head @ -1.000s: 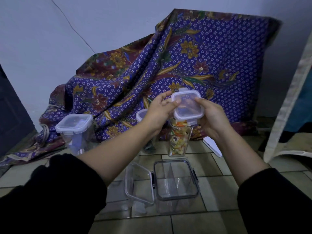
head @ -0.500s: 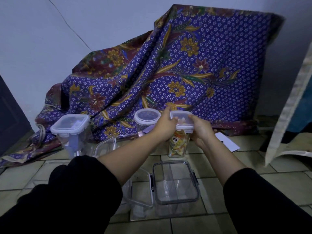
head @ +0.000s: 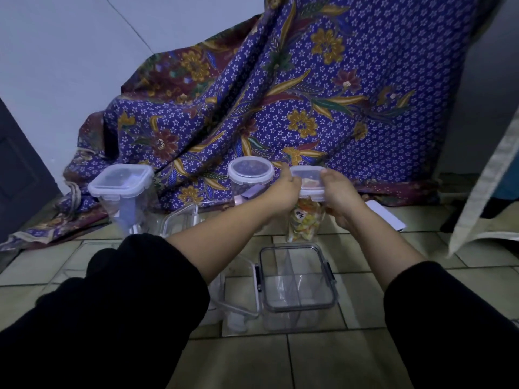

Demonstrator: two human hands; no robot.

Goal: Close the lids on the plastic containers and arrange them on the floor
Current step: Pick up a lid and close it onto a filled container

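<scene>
A tall clear container [head: 304, 221] filled with colourful snacks stands on the tiled floor at centre. Its white-rimmed lid [head: 307, 181] sits on top. My left hand [head: 283, 189] grips the lid's left edge and my right hand [head: 341, 196] grips its right edge and the container's side. Nearer to me lies an open clear divided container [head: 297, 279] with its hinged lid [head: 238, 299] swung out to the left. A lidded round container [head: 250, 175] stands behind my left hand. A lidded square container [head: 123, 192] stands at left.
A purple floral cloth [head: 309, 94] drapes against the wall behind the containers. Another open clear container [head: 182, 220] sits between the square one and my left arm. A white flat object [head: 386, 214] lies right of my hand. A pale fabric edge [head: 483, 192] hangs at right.
Both hands lowered the lid from tilted above the snack container down onto its top; they now press at its sides. The camera view moved closer.
</scene>
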